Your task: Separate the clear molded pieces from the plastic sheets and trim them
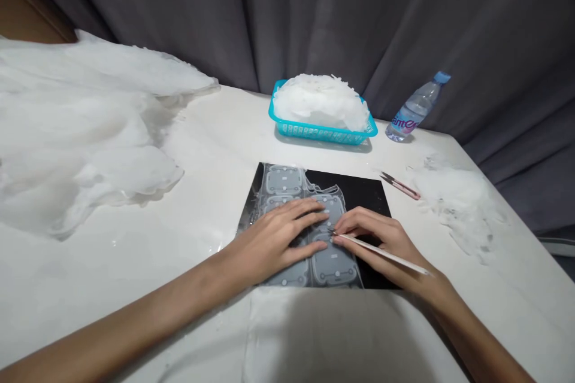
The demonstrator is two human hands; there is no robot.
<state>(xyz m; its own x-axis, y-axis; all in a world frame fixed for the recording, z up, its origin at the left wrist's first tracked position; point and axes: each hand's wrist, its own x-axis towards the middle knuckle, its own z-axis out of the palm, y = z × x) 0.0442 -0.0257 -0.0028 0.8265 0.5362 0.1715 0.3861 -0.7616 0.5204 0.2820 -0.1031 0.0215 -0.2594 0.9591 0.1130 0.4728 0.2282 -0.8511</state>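
Note:
A translucent sheet with raised rounded-rectangle shapes lies on a black board. My left hand rests flat on the sheet, fingers spread, holding nothing. Between the thumb and fingers of my right hand is a slim white pen-shaped craft knife. Its thin dark tip touches or nearly touches the sheet, just right of my left fingertips; I cannot tell which. Along the sheet's upper right, a thin clear strip curls partly loose over the black board.
Behind the board stands a turquoise basket heaped with white translucent pieces. A large pile of translucent sheets covers the table's left. To the right are small pink-handled snips, scattered clear scraps and a water bottle.

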